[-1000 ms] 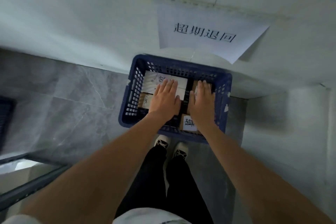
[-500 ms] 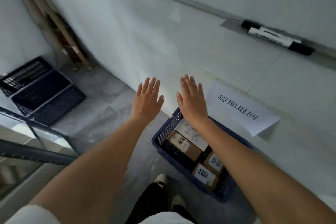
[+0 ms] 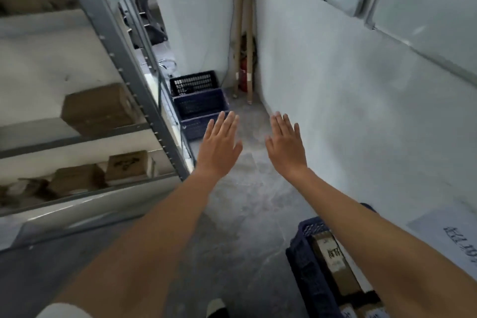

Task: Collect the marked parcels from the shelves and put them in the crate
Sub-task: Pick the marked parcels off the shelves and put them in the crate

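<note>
Crate (image 3: 304, 261) holds parcels (image 3: 333, 263) | hands (image 3: 219, 144) (image 3: 285, 144) spread, empty | shelves (image 3: 144, 100) left

**Floor and shelves, what's on them**

Grey floor (image 3: 240, 204): blue crate (image 3: 307, 266) bottom right with labelled parcels inside; two more blue crates (image 3: 200, 108) far end by the rack, poles (image 3: 245, 33) standing in the corner. Metal shelves (image 3: 77, 137) left: brown box (image 3: 100, 108) on the middle level, several boxes (image 3: 126, 165) on the lower one, blurred.

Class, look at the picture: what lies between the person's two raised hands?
Nothing is held there: between the left hand and right hand, the head view shows only bare grey floor.
</note>
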A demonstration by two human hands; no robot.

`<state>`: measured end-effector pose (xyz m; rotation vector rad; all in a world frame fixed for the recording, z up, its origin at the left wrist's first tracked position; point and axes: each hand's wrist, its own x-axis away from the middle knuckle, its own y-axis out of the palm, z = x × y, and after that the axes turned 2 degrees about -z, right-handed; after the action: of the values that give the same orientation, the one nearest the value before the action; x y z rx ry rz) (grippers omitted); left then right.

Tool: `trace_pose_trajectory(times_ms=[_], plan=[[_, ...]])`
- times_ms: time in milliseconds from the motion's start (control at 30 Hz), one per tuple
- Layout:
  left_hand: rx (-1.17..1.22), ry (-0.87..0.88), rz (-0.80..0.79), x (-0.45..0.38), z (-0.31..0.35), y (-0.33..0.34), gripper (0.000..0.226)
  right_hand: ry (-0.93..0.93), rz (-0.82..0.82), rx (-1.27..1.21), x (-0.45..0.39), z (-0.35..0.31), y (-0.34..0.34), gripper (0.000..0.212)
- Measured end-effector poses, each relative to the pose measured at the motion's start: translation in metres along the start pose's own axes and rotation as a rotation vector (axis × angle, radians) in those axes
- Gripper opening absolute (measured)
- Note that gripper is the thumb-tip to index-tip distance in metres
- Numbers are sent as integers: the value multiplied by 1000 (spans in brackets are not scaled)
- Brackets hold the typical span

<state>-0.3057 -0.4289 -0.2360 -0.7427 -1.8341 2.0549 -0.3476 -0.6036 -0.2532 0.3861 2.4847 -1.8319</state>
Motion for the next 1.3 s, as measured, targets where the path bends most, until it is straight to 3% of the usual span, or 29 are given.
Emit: trace_pose_trajectory(times_ms=[300,567,1067,1300], plan=[[-142,-268,65,66,-194,-48,60,-285,-33,-42,-44,-204,56,55],[-233,-419,58,113,-289,-57,60,-491,-88,-91,-66,-318,91,57],[-187,-615,71,54,-386,-22,64,-651,-196,-78,-172,-379,153,58],[-93,-640,27,30,-431,8,63,-537,-255,-196,-211,-397,190,60]])
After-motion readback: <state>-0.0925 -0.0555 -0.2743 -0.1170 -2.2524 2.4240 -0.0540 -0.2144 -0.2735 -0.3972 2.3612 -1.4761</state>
